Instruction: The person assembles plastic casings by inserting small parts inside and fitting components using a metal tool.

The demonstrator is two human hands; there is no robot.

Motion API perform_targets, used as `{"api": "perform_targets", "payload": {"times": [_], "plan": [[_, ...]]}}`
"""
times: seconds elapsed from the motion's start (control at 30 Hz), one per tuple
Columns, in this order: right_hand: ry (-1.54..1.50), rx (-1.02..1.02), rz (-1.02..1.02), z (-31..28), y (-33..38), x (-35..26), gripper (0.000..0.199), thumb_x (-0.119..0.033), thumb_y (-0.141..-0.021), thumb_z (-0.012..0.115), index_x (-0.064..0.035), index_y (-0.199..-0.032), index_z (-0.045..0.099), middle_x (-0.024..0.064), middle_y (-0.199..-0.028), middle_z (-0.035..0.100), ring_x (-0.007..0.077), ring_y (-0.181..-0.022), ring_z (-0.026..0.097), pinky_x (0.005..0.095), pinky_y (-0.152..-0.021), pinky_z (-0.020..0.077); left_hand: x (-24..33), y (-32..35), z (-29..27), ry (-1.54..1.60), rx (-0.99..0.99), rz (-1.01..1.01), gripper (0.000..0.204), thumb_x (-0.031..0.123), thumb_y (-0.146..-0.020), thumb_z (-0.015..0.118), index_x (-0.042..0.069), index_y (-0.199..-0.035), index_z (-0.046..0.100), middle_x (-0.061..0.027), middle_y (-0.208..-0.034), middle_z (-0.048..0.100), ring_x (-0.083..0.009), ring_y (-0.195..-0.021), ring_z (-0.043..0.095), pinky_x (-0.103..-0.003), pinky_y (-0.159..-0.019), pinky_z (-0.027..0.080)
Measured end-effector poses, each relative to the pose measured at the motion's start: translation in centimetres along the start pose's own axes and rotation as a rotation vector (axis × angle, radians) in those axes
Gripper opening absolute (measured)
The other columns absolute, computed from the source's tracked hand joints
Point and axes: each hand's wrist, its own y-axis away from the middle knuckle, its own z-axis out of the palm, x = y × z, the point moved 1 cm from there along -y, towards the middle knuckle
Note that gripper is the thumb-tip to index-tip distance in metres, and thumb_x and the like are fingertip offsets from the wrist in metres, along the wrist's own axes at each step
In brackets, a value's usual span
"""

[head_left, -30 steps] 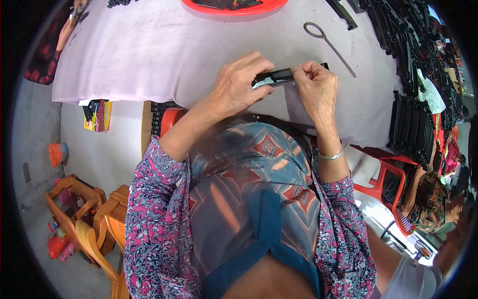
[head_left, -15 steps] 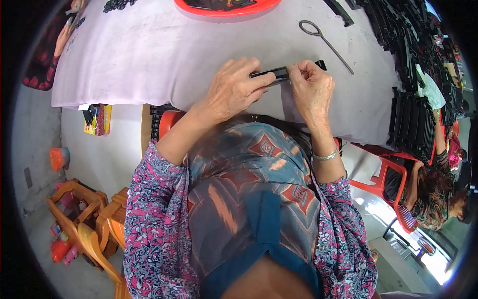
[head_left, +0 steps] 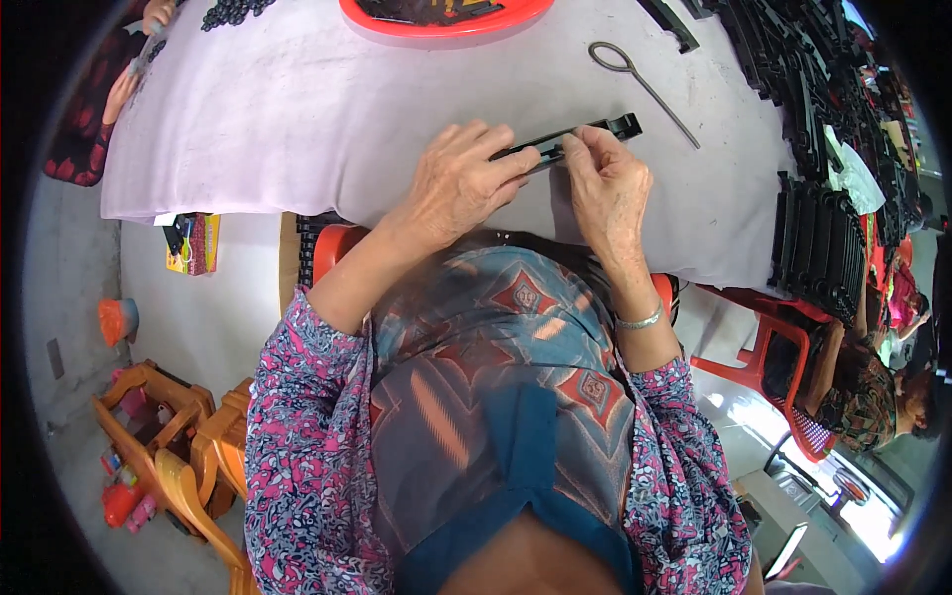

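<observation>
My left hand (head_left: 464,180) grips the left part of a long, narrow black plastic strip (head_left: 626,126), fingers wrapped over it just above the near edge of the table. Thumb and fingers of my right hand (head_left: 611,188) are pinched together at the strip's middle. Any small part between those right fingertips is too small to make out. The strip's hooked right end sticks out past my right fingers, tilted slightly up to the right. Beyond that hand, a dark metal rod with a looped end (head_left: 645,81) lies on the cloth.
A red basin (head_left: 446,38) holding dark parts stands at the far edge of the pale tablecloth (head_left: 258,119). Black strips (head_left: 783,74) lie heaped at the right, above a neat stack (head_left: 818,243). Another person's hands (head_left: 124,89) work at the far left, near small black pieces (head_left: 233,12).
My right hand has slid slightly left and down along the strip, uncovering more of its right end. My left hand keeps its grip almost in place.
</observation>
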Motion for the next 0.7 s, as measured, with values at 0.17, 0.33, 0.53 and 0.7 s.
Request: {"api": "perform_targets", "payload": {"times": [0.17,0.33,0.53,0.7], "plan": [[-0.084,-0.114,0.073,-0.4,0.2,0.0,0.029,-0.018,-0.086,0.071,0.0044,-0.104,0.068,0.0008,-0.059,0.049,0.0070,-0.056,0.044,0.0275,-0.053,0.0402,0.2,-0.2,-0.1,-0.002,-0.020,-0.012,0.032,0.014,-0.075,0.075,0.013,-0.106,0.068,-0.0033,-0.087,0.054,-0.0233,-0.082,0.056,-0.037,-0.071,0.045],[-0.077,-0.148,0.027,-0.5,0.1,0.4,0.034,-0.018,-0.082,0.073,0.0048,-0.106,0.066,0.0045,-0.056,0.048,0.0099,-0.053,0.045,0.0306,-0.052,0.0408,0.2,-0.4,-0.1,-0.015,-0.055,-0.014,0.032,0.013,-0.075,0.074,0.013,-0.105,0.066,-0.0024,-0.090,0.055,-0.0222,-0.087,0.057,-0.037,-0.075,0.048],[-0.120,-0.175,0.023,-0.9,0.0,0.6,0.027,-0.008,-0.085,0.073,0.0006,-0.110,0.066,-0.0060,-0.059,0.045,0.0030,-0.057,0.040,0.0221,-0.052,0.0345,0.4,-0.7,-0.3,0.025,-0.044,-0.013,0.033,0.009,-0.078,0.073,0.010,-0.109,0.067,-0.0067,-0.088,0.054,-0.0262,-0.082,0.055,-0.039,-0.073,0.046],[-0.128,-0.066,-0.026,-1.7,-0.7,1.5,0.026,-0.009,-0.083,0.073,-0.0004,-0.106,0.067,0.0003,-0.058,0.049,0.0070,-0.056,0.045,0.0269,-0.052,0.0411,1.2,-0.5,0.0,-0.017,-0.033,-0.072,0.031,0.006,-0.078,0.071,0.009,-0.109,0.067,-0.0087,-0.090,0.054,-0.0283,-0.086,0.057,-0.041,-0.073,0.046]]}}
